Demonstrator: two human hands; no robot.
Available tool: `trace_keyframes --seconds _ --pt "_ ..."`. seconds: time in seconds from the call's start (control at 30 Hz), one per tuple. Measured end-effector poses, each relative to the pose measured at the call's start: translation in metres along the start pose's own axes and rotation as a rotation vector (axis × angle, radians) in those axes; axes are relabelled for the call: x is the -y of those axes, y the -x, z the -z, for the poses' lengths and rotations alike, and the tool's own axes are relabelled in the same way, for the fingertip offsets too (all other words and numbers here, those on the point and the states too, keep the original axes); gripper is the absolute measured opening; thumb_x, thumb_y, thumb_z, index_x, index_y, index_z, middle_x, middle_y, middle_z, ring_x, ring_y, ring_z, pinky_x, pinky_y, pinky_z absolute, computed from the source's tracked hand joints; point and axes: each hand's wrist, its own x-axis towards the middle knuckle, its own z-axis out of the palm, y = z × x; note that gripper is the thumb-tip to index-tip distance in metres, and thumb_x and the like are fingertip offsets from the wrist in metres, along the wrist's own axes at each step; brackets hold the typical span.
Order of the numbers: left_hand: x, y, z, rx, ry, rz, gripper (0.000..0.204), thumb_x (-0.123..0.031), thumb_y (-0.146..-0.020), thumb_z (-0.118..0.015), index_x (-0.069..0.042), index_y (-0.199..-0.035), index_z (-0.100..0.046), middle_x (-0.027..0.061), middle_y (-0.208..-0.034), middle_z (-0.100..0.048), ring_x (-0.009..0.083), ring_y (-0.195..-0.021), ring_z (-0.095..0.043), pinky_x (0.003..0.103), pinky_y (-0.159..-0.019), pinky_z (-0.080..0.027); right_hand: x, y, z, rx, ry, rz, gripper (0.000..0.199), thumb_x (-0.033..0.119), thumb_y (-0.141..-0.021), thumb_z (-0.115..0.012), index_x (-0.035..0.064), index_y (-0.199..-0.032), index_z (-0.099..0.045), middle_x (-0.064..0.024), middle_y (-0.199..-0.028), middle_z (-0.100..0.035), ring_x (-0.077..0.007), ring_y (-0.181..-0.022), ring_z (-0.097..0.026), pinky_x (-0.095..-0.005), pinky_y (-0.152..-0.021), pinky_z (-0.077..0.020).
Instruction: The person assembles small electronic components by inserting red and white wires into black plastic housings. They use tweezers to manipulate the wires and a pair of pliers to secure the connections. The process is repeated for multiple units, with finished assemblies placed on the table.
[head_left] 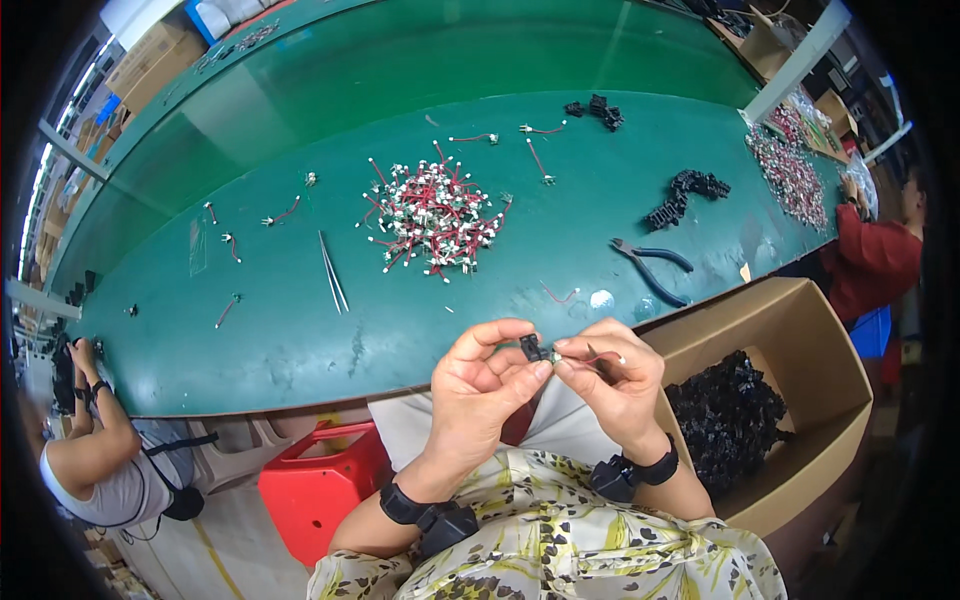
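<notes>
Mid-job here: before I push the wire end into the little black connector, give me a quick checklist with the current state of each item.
1. Black connector pinched in left hand fingertips: ok.
2. Red wire lead held by right hand, tip at the connector: ok.
3. Tip lined up with the connector opening: cannot tell, too small.
4. More leads within reach: ok, the pile of wire leads lies on the green table.
5. Pliers and tweezers on the table: ok.
6. Cardboard box of black parts at the right side: ok.
</notes>
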Motion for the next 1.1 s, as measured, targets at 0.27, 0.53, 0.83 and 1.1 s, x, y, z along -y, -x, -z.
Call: trace_keyframes --seconds 0.27,0.53,0.83,1.1 --pt "-0.004 0.010 -0.002 0.097 -0.114 0.030 0.037 0.013 -0.086 -0.061 0.005 -0.121 -0.053 0.0110 -0.109 -0.064 0.0145 -0.102 -0.063 0.026 -0.091 -0.052 0.032 0.007 0.014 0.086 0.363 0.135 0.030 -0.007 -0.069 -0.072 0.0013 -0.097 -0.071 -0.0099 -0.086 -0.067 -0.0169 -0.073 -0.067 -0.0268 -0.062 -0.0555" --pt "0.007 0.012 0.009 0.208 0.176 0.222 0.036 0.002 -0.089 -0.064 -0.003 -0.123 -0.056 0.0120 -0.120 -0.061 0.0176 -0.106 -0.063 0.032 -0.096 -0.051 0.035 0.018 0.018 -0.022 0.281 0.126 0.024 -0.007 -0.068 -0.074 -0.0006 -0.092 -0.072 -0.0089 -0.078 -0.068 -0.0164 -0.066 -0.064 -0.0258 -0.056 -0.0500" --pt "0.014 0.012 0.010 0.208 0.215 0.236 0.037 0.001 -0.088 -0.065 -0.005 -0.124 -0.057 0.0138 -0.127 -0.058 0.0202 -0.116 -0.057 0.035 -0.101 -0.047 0.029 0.022 0.010 -0.048 0.245 0.086 0.024 -0.008 -0.067 -0.073 -0.0021 -0.091 -0.072 -0.0093 -0.076 -0.067 -0.0148 -0.065 -0.063 -0.0246 -0.055 -0.0483" --pt "0.018 0.008 0.013 0.217 0.096 0.132 0.038 0.006 -0.086 -0.064 -0.002 -0.123 -0.057 0.0148 -0.126 -0.059 0.0208 -0.116 -0.057 0.036 -0.102 -0.047 0.033 0.016 0.011 0.011 0.334 0.066 0.023 -0.008 -0.068 -0.069 -0.0015 -0.090 -0.072 -0.0089 -0.075 -0.066 -0.0146 -0.062 -0.063 -0.0254 -0.054 -0.0506"
